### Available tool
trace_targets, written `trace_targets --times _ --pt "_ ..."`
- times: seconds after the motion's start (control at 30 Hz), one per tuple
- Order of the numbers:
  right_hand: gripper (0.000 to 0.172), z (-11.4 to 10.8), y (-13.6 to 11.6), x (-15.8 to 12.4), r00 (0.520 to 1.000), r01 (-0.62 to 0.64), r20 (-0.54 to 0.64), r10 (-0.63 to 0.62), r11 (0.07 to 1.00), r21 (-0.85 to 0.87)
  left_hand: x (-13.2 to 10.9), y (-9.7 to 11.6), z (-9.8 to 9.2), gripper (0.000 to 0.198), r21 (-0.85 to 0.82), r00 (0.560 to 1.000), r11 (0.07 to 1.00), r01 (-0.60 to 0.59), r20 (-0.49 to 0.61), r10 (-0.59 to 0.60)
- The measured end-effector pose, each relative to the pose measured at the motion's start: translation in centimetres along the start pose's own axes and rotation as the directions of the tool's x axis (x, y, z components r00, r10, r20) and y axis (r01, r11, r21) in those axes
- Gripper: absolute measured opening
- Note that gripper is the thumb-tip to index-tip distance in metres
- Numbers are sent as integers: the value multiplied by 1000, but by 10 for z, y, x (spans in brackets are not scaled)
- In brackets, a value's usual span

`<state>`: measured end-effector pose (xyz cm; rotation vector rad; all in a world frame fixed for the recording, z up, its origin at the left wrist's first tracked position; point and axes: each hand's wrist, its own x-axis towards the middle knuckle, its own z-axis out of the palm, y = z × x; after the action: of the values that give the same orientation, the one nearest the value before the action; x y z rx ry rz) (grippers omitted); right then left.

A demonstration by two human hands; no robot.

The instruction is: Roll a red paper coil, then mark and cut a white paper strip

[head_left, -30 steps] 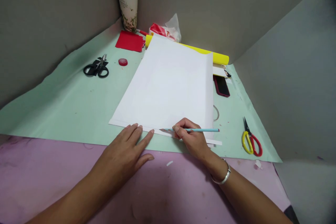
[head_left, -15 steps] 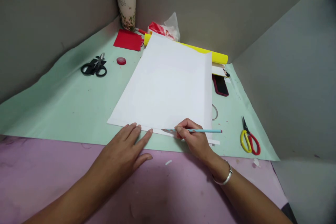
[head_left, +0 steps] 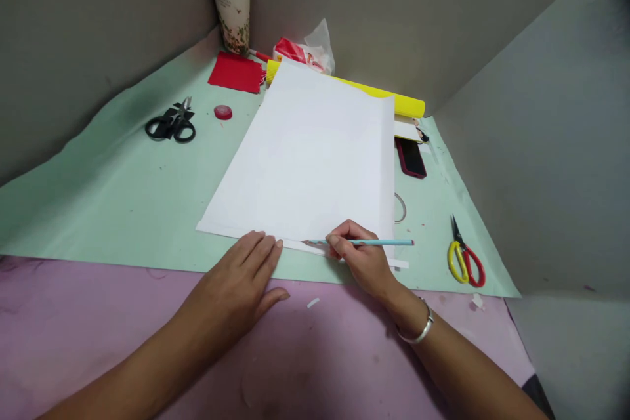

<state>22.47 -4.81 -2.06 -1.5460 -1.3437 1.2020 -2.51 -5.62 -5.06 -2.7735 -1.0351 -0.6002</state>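
Your right hand (head_left: 364, 264) pinches a slim light-blue pencil (head_left: 396, 243), its tip at the near edge of a large white paper sheet (head_left: 315, 157) on the pale green covering (head_left: 132, 190). Your left hand (head_left: 239, 279) lies flat, fingers outstretched, fingertips at that edge.

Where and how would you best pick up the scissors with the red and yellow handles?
Probably by the handles, coming from the near side: the scissors lie with both loops toward the person, while the dark, pointed blades face away.
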Motion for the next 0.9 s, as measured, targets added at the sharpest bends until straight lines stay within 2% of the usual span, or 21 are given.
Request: trace_targets --times 0.17,0.33,0.53,0.7,0.9 --pt "11 0 2 1 1000 1 2 -1 1000 8 3 1 2 50 -13 999 999 -41 14 42" --pt "10 1 -1 0 1000 -4 -11 4 1000 2 11 5 -5 64 -29 994 999 12 107 -9" --pt "11 1 -1 1 1000 30 0 -30 1000 -10 14 9 -8 58 -48 985 998 32 174 -23" --pt "12 -1 2 2 999 37 9 -37 999 -34 13 8 -6 56 -89 990 995 49 139 -37" --pt "11 -3 -3 1 999 25 27 -23 998 -60 14 9 -6 60 -20 989 1000 15 148 -12"
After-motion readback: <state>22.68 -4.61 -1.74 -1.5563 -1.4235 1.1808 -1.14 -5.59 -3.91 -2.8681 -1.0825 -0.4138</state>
